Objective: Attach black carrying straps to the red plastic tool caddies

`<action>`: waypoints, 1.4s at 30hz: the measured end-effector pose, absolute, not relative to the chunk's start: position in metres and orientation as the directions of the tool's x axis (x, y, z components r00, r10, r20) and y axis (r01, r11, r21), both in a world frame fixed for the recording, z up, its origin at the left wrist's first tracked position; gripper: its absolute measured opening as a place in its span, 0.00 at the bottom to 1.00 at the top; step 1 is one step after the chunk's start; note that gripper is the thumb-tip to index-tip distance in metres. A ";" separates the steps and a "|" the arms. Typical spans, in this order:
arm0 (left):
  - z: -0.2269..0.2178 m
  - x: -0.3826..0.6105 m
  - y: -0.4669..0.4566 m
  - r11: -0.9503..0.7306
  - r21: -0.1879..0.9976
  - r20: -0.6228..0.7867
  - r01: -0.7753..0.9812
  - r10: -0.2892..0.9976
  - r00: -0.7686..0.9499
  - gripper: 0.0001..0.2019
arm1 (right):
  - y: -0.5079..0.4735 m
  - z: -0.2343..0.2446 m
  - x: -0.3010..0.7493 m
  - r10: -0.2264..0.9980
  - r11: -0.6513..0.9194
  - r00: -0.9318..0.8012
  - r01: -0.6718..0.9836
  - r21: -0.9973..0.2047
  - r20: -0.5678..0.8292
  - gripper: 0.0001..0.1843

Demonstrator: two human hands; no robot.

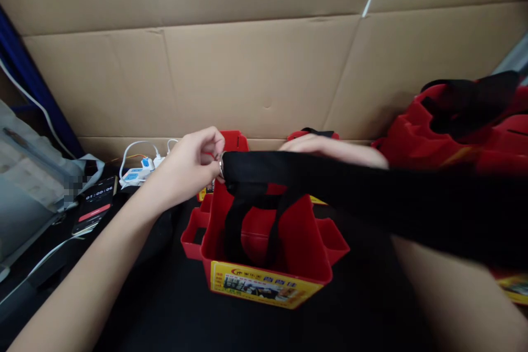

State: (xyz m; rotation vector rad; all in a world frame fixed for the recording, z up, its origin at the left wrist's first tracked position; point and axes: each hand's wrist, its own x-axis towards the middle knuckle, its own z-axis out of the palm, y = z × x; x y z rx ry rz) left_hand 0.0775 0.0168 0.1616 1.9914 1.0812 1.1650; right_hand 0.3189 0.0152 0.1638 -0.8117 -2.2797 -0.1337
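Observation:
My left hand (197,159) is closed in a pinch at a metal ring on the end of a wide black strap (264,168). Pulled across in front of me, this strap runs off to the right and blurs toward the edge. Behind it is my right hand (309,144); only its back shows and the fingers are hidden, so its grip is unclear. Below both hands stands a red plastic box (266,231), open at the top, with side pockets and a yellow printed label (264,286) on its near wall. Black webbing loops hang down inside the box.
More red boxes (412,132) with black straps are piled at the right. A phone (95,203) showing a timer lies at the left, beside a white power strip (138,175) with cables. Cardboard (264,77) walls off the back of the black table surface (247,330).

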 end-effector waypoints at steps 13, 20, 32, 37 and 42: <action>0.162 0.087 0.003 -0.745 0.389 0.507 0.542 0.664 0.549 0.09 | 0.012 0.150 0.291 0.708 0.699 -0.521 0.419 -0.580 0.477 0.10; 0.158 0.092 0.004 -0.790 0.304 0.631 0.532 0.585 0.509 0.09 | 0.016 0.147 0.289 0.650 0.722 -0.649 0.365 -0.588 0.395 0.13; 0.183 0.063 -0.015 -0.802 0.307 0.471 0.512 0.595 0.651 0.08 | 0.056 0.138 0.308 0.762 0.562 -0.132 0.622 -0.545 0.634 0.07; 0.177 0.076 -0.016 -0.749 0.299 0.560 0.591 0.639 0.527 0.09 | 0.027 0.145 0.298 0.443 0.870 -0.521 0.445 -0.210 0.730 0.24; 0.160 0.096 -0.007 -0.735 0.370 0.617 0.568 0.652 0.441 0.09 | 0.006 0.141 0.279 0.371 0.883 -0.560 0.459 -0.095 0.741 0.14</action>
